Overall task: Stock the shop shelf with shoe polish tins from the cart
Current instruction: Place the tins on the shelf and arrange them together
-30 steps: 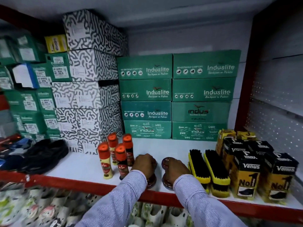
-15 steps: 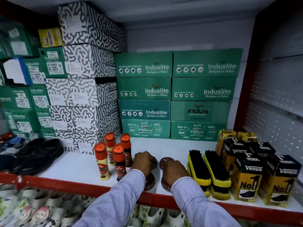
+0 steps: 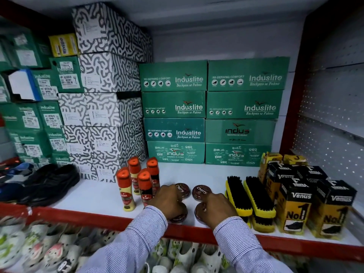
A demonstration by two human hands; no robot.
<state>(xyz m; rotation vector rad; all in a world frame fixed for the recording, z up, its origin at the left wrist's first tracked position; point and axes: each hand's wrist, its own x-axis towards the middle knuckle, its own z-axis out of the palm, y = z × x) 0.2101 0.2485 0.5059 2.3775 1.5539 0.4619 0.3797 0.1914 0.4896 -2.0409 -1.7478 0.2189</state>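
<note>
1. At the shelf's [image 3: 88, 196] left end lie black shoes [image 3: 49, 182], with green shoe boxes [image 3: 33, 119] stacked behind them.
2. Next come black-and-white patterned boxes [image 3: 106, 75], piled high toward the back of the shelf.
3. Four orange-capped Kiwi bottles [image 3: 137, 184] stand upright in a cluster, between the patterned boxes and the front edge.
4. Just right of the bottles, the left hand [image 3: 169, 200] lies palm down on the left front tin [image 3: 178, 216], which sits at the red front edge; its grip is curled over the lid, though I cannot tell whether it pinches the tin.
5. Behind it, the left rear tin [image 3: 183, 189] lies flat, its "Cherry" lid showing past the fingers.
6. The right rear tin [image 3: 200, 191], also marked "Cherry", lies just beside that one.
7. The right hand [image 3: 218, 207] covers part of the right front tin [image 3: 201, 212] near the front edge; fingers bent down on the lid, pinch not discernible.
8. Green Induslite boxes [image 3: 212, 113] fill the back of the shelf.
9. Two yellow-backed brushes [image 3: 250, 196] lie just right of the right hand.
10. Black-and-yellow Venus cartons [image 3: 313, 203] stand at the right end.
</note>
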